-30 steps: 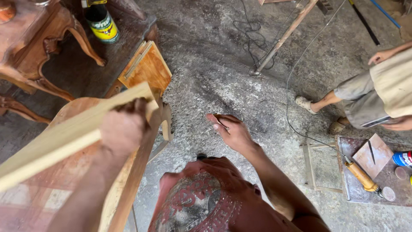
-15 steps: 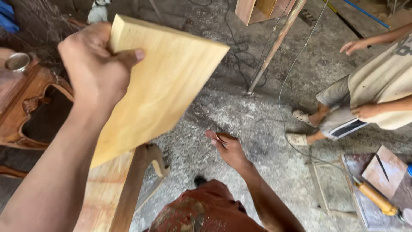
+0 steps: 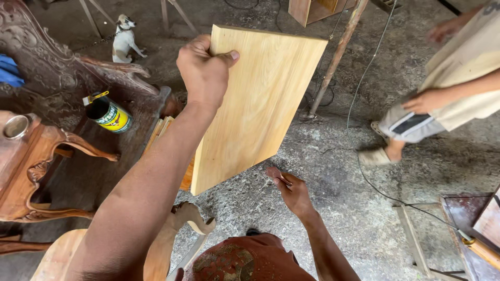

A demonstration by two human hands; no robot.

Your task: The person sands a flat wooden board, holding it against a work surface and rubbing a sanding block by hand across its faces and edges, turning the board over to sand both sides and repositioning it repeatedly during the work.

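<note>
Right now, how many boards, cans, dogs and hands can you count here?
Pale wooden board, held up by the left hand: 1
Paint can, yellow and black: 1
Small white dog: 1
The person's own hands: 2 (left hand, right hand)
Total: 5

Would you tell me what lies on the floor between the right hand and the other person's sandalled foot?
In the head view, only bare dusty concrete and a thin dark cable lie between the right hand and the sandalled foot.
</note>
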